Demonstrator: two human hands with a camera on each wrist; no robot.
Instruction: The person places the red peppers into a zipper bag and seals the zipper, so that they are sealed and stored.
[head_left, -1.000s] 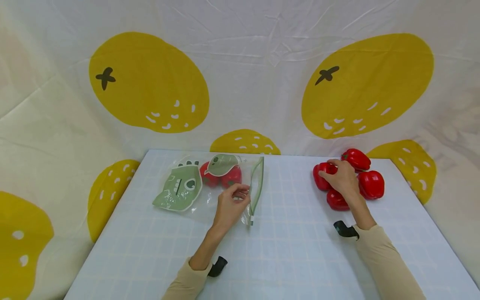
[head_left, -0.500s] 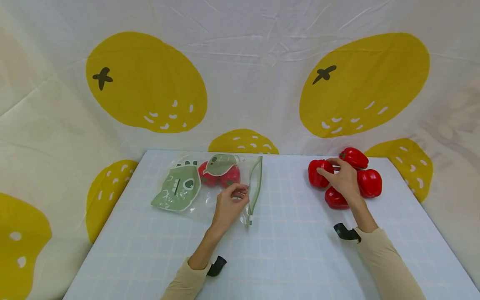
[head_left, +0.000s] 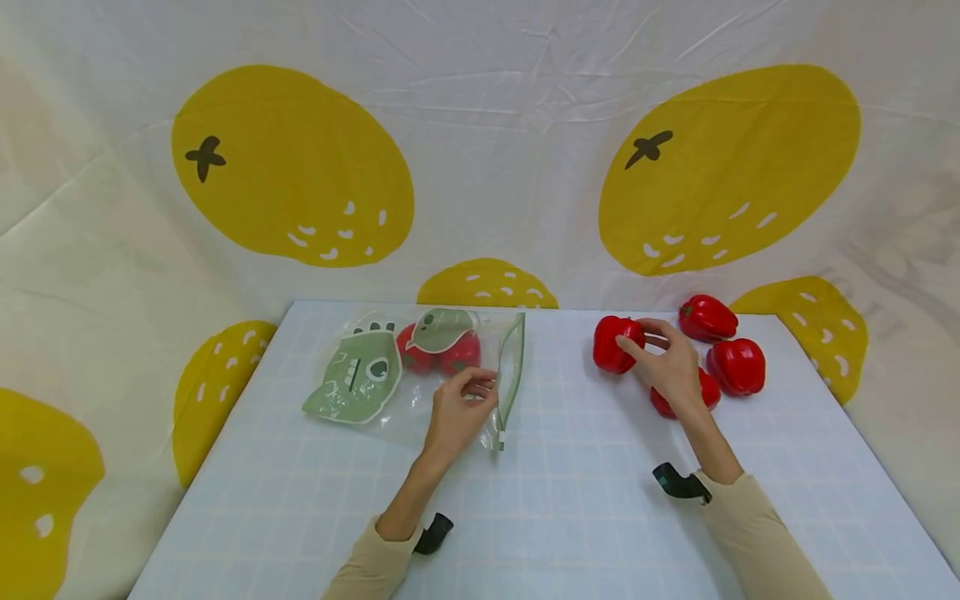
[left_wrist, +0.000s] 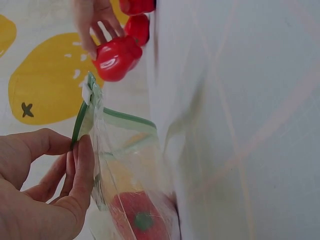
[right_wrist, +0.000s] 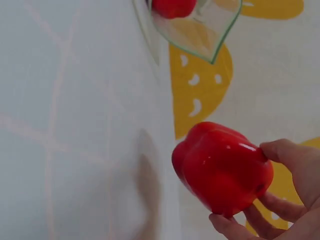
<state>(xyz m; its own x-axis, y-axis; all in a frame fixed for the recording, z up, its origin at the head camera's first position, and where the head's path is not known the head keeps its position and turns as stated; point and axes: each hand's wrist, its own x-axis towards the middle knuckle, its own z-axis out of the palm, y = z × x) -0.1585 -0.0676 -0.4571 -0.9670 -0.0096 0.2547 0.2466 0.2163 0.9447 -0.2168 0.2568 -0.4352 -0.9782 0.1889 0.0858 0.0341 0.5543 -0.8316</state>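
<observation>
A clear zip bag (head_left: pixel 420 408) with green dinosaur prints lies on the table's left half, its green-edged mouth facing right and parted. Two red bell peppers (head_left: pixel 460 354) show through its film. My left hand (head_left: pixel 461 414) pinches the green rim of the mouth between thumb and fingers, plain in the left wrist view. My right hand (head_left: pixel 672 367) grips another red bell pepper (right_wrist: pixel 225 170) between thumb and fingertips, raised off the table and to the right of the bag. In the right wrist view, the pepper's lobed end points away from the palm.
On the right of the table lie three more red bell peppers: one at the back (head_left: pixel 707 318), one at the right (head_left: pixel 737 367), one partly behind my right hand (head_left: pixel 708 392). A white cloth with yellow fruit prints (head_left: pixel 510 167) hangs behind the table (head_left: pixel 570 517).
My right hand has lifted the pepper away from the others and carried it left toward the bag. The left hand keeps its hold on the bag's rim.
</observation>
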